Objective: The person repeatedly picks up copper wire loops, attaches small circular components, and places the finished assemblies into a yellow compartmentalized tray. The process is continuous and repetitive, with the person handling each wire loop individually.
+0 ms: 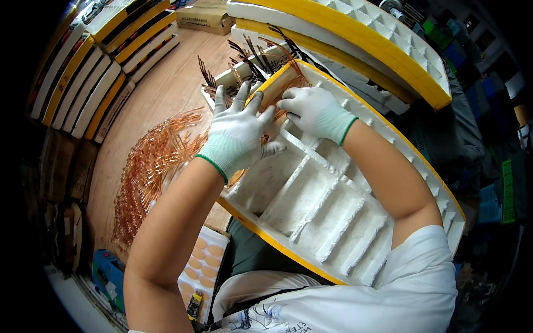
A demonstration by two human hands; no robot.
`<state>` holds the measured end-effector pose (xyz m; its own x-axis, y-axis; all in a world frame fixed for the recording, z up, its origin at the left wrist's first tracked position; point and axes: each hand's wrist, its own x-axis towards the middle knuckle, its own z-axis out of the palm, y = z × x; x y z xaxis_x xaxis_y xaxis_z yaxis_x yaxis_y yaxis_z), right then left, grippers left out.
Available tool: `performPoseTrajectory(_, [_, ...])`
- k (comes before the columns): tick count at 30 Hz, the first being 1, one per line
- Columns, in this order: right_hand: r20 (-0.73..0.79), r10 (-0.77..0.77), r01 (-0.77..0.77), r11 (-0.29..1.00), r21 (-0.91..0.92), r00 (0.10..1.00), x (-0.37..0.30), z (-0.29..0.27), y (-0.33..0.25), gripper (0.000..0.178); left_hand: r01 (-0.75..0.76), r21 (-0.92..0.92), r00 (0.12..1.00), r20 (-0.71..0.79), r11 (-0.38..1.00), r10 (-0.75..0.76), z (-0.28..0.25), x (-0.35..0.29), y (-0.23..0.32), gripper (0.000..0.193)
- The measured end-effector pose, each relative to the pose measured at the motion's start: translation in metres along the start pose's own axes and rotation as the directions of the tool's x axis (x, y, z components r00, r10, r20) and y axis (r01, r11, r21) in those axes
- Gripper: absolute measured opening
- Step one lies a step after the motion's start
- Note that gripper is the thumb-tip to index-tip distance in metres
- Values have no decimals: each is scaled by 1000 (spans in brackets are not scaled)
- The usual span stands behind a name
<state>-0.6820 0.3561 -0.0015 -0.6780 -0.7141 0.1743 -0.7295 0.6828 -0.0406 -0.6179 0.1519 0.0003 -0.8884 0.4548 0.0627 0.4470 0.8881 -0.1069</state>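
Both of my hands wear white knit gloves with green cuffs, over the far end of a white foam tray (316, 205) with yellow edging and many compartments. My left hand (237, 129) is open, its fingers spread above the tray's left rim. Just right of it, my right hand (316, 111) has its fingers curled down at an end compartment; whatever they hold is hidden. Thin copper-coloured pieces (295, 73) lie in that compartment beside the fingertips. A large heap of similar bent copper pieces (141, 177) spreads over the table left of my left hand.
Dark brown strips (255, 62) stand in bundles behind the tray. Another yellow-edged foam tray (355, 25) lies at the back right. Stacked trays (72, 80) and a cardboard box (204, 16) are further left. Near my left elbow lie a sheet of tan ovals (208, 258) and a blue-green device (108, 277).
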Motion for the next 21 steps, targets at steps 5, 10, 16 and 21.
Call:
performPoseTrajectory(5, [70,-13,12,1000,24,997,8,3,9,16,39,3,995,-90,999,-38,5,1,-14,106])
performPoseTrajectory(10, [34,20,-24,991,131,999,-3,-3,18,18,101,27,990,-106,994,-98,7,5,-16,109])
performPoseTrajectory(16, [29,51,-55,986,155,998,-9,-8,21,21,135,17,988,-78,991,-133,3,8,-16,112])
performPoseTrajectory(21, [87,44,-53,994,100,995,-7,-11,14,23,162,49,986,-58,986,-159,-3,11,-16,113])
